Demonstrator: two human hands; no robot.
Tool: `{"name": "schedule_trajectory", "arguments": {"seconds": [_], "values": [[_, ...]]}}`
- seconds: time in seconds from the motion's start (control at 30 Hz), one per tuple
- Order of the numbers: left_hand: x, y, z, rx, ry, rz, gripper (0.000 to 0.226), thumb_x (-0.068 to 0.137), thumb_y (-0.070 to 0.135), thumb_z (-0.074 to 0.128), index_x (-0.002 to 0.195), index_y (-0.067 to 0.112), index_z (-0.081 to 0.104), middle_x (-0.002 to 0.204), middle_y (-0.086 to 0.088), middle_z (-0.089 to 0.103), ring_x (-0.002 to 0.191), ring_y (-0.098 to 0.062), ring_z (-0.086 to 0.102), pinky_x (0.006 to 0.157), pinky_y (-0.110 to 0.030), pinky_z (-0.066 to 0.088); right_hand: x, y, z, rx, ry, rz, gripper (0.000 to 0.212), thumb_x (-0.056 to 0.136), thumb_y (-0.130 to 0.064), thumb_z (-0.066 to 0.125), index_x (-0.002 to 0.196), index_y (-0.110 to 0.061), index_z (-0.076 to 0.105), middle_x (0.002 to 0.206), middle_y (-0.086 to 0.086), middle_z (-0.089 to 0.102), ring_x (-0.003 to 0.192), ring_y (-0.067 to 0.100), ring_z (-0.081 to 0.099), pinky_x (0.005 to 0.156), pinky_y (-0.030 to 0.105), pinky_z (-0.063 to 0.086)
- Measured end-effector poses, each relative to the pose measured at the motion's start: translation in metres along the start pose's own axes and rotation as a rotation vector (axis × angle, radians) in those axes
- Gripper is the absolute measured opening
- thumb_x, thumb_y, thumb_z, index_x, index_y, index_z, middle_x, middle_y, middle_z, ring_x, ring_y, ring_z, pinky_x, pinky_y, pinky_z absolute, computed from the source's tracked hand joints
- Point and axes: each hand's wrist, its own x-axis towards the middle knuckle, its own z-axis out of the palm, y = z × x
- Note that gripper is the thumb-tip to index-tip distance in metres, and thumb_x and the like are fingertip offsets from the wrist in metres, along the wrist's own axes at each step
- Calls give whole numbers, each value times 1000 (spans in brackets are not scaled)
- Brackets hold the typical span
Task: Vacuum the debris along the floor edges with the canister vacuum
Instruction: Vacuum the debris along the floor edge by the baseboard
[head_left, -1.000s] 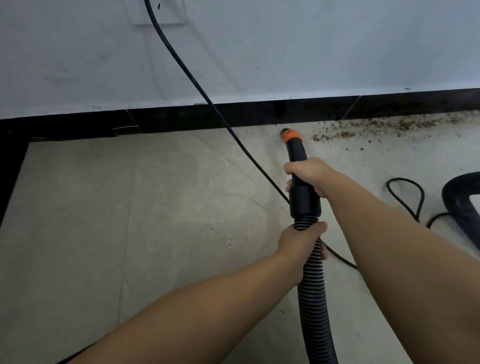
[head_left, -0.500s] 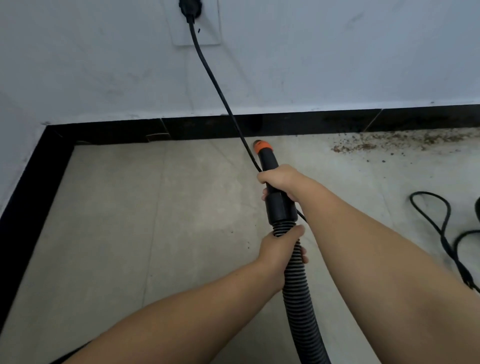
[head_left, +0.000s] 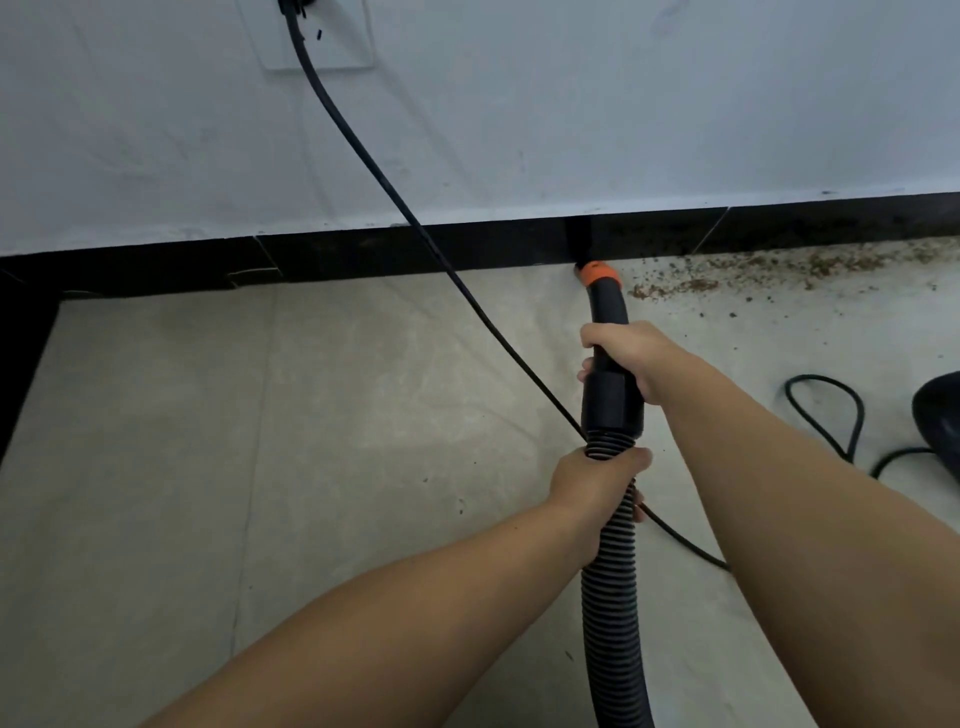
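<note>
Home room: tiled floor (head_left: 260, 467), wall socket (head_left: 332, 36)

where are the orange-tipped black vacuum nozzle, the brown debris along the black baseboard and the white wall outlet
orange-tipped black vacuum nozzle (head_left: 597, 274), head view, on its orange collar
brown debris (head_left: 696, 285), head view, on the dense clump right of the nozzle
white wall outlet (head_left: 340, 44), head view, on its bare faceplate beside the cord

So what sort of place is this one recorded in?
Probably an indoor room, at the foot of a wall: pale floor tiles, a black skirting strip under a painted white wall, and a wall socket with a cord plugged in.
</note>
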Motion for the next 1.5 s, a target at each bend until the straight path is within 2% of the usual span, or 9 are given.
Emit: {"name": "schedule_trajectory", "arguments": {"seconds": [0.33, 0.5, 0.63, 0.8, 1.07, 1.23, 1.37, 1.43, 1.5], "values": [[-10, -7, -31, -87, 102, 14, 16, 87, 21, 67, 90, 9, 57, 65, -7, 58, 50, -18, 55, 55, -27, 49, -5, -2, 51, -76, -103, -62, 16, 81, -8, 60, 89, -5, 47, 56, 10, 60, 39, 19, 61, 41, 24, 50], [-19, -18, -46, -198, 171, 31, 20, 88, 21, 68, 96, 6, 59, 64, -7, 60, 49, -17, 56, 56, -28, 50, -12, 0, 91, -211, -209, -94, 21, 78, -10, 63, 92, -5, 48, 56, 11, 63, 47, 22, 64, 56, 31, 56], [-27, -23, -44, -266, 169, 32, 20, 87, 21, 69, 95, 5, 60, 62, -6, 60, 52, -19, 57, 57, -29, 50, -20, 0, 103, -289, -274, -88, 20, 79, -9, 63, 89, -5, 47, 52, 11, 62, 40, 21, 61, 41, 27, 51], [-40, -34, -24, -191, 62, -7, 24, 87, 25, 69, 98, 6, 60, 65, -5, 62, 53, -17, 59, 58, -27, 52, -31, 12, 74, -377, -280, -61, 21, 78, -11, 62, 93, -7, 48, 47, 5, 64, 44, 19, 65, 40, 24, 50], [-66, -53, 28, -13, -42, -31, 23, 88, 21, 65, 100, 5, 55, 64, -9, 59, 47, -16, 57, 55, -25, 51, -59, 40, -4, -248, -168, 9, 19, 81, -5, 57, 97, -3, 47, 54, 11, 61, 43, 22, 61, 51, 29, 53], [-69, -57, 53, 160, -55, -88, 39, 89, 21, 64, 119, -2, 55, 68, -10, 58, 50, -17, 57, 47, -21, 51, -64, 60, -48, -149, -97, 48, 17, 82, -9, 58, 95, -7, 47, 61, 10, 62, 47, 21, 63, 44, 24, 50], [-65, -54, 69, 311, -54, -159, 24, 90, 19, 63, 104, 3, 50, 71, -10, 55, 55, -18, 55, 45, -23, 51, -57, 79, -72, -4, 9, 38, 16, 83, -11, 60, 86, -9, 44, 66, 12, 62, 53, 24, 64, 60, 35, 56], [-63, -50, 81, 398, -39, -189, 25, 91, 20, 64, 102, 4, 48, 71, -10, 56, 56, -18, 56, 45, -24, 51, -53, 85, -84, 35, 52, 18, 20, 82, -14, 62, 83, -11, 42, 68, 12, 62, 59, 27, 65, 74, 43, 58], [-61, -47, 91, 484, -41, -222, 27, 90, 20, 64, 104, 3, 47, 71, -10, 57, 55, -18, 57, 46, -25, 52, -52, 90, -96, 75, 65, 11, 22, 81, -18, 64, 84, -12, 43, 72, 12, 64, 66, 29, 67, 79, 47, 58]]}}
